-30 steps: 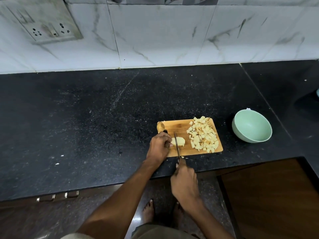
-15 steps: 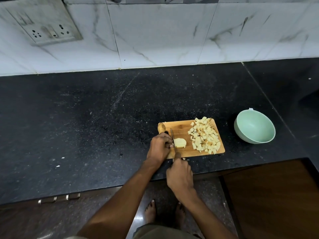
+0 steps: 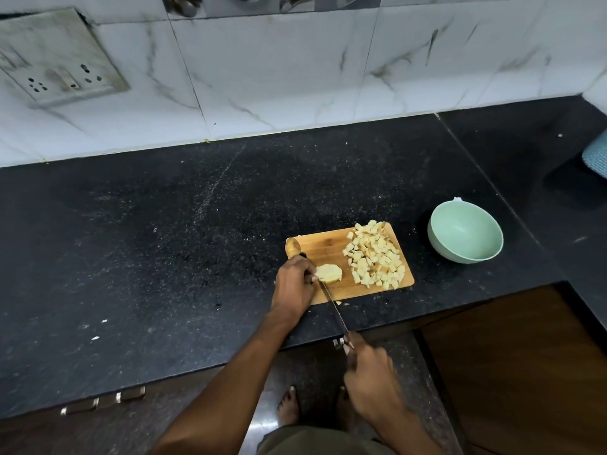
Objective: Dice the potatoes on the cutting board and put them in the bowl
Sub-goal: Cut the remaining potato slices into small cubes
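on the far left wall, a stained socket plate [image 3: 60, 62] is set into the white marble-veined tiles [image 3: 279, 73]. below the tiles, a black speckled counter [image 3: 147, 241] is spread across the scene, and metal handles [image 3: 103, 400] are seen under its near edge at the left. toward the middle right of the counter, close to its near edge, a wooden cutting board [image 3: 323, 247] is laid. at the board's left end, the left hand [image 3: 294, 285] is rested with its fingers curled down, and an uncut potato piece [image 3: 329, 273] is held in place under the fingertips. a knife [image 3: 335, 310] is angled from the potato piece back over the counter's near edge, its tip touching the near side of that piece. the handle of the knife is gripped by the right hand [image 3: 371, 379], which is held off the counter, nearer than the board, with the fingers closed round the handle. on the right half of the board, a heap of diced potatoes [image 3: 374, 256] is piled, reaching to the far right corner. right of the board and apart from it, a pale green bowl [image 3: 441, 249] is placed on the counter, with no potato seen inside. at the far right edge, part of a light blue object [image 3: 596, 156] is glimpsed, too cropped to be identified. below the counter, bare feet [image 3: 289, 405] are seen on the floor.
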